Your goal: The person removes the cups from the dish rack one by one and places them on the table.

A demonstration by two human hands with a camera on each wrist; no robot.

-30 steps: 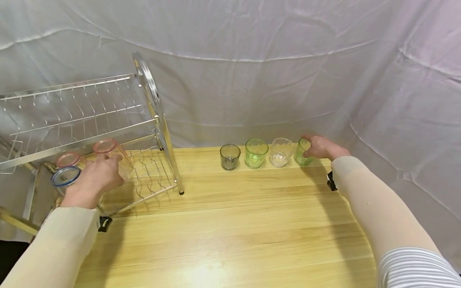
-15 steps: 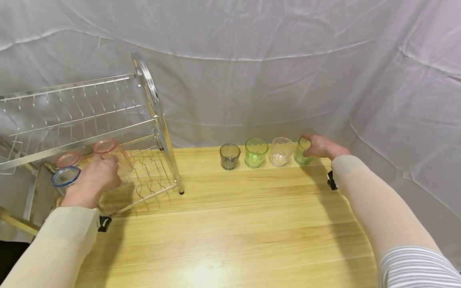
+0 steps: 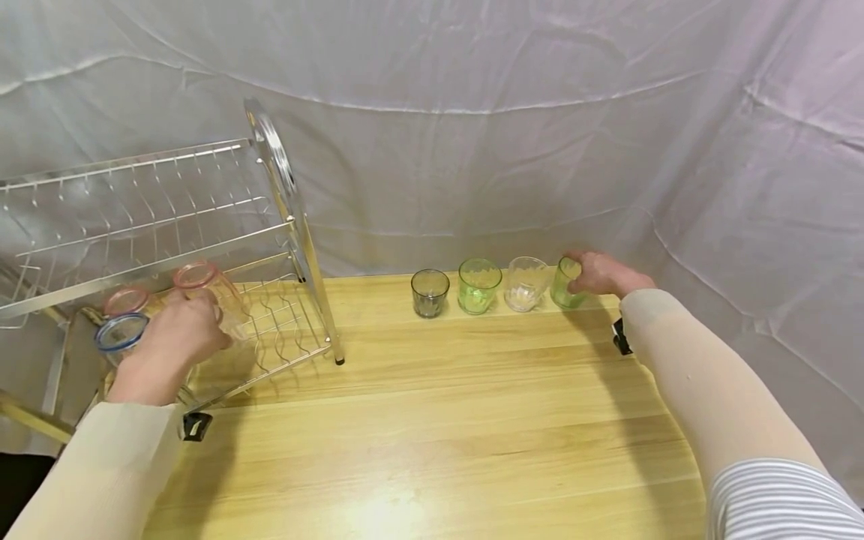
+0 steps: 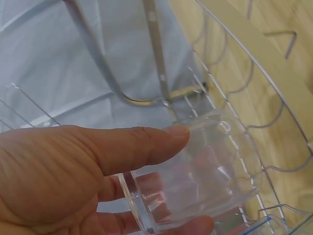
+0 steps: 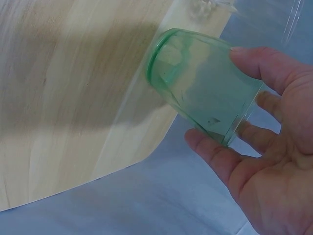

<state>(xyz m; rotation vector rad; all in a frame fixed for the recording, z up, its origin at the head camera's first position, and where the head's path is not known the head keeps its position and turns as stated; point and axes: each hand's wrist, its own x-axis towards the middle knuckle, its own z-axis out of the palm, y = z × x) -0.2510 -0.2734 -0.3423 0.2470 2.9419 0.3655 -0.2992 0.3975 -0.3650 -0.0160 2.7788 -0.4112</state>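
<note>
The wooden table [image 3: 432, 435] fills the foreground. At left, the left hand [image 3: 177, 334] is clamped on a transparent glass [image 4: 220, 166], thumb against one side, at the lower tier [image 3: 270, 374] of the wire rack; whether this is one of the pink-rimmed glasses [image 3: 126, 301] cannot be told. A blue-rimmed glass [image 3: 121, 331] stands just beside the hand; the rack's upper tier [image 3: 148, 268] overhangs these. The end post [image 3: 318, 281] rises between this hand and a row near the table's far edge: grey glass [image 3: 430, 294], green tumbler [image 3: 479, 287], clear tumbler [image 3: 526, 285]. At the row's right end, the right hand [image 3: 599, 274] clasps a pale green glass [image 5: 200, 88] between thumb and fingers. A grey curtain [image 3: 432, 165] hangs behind.
</note>
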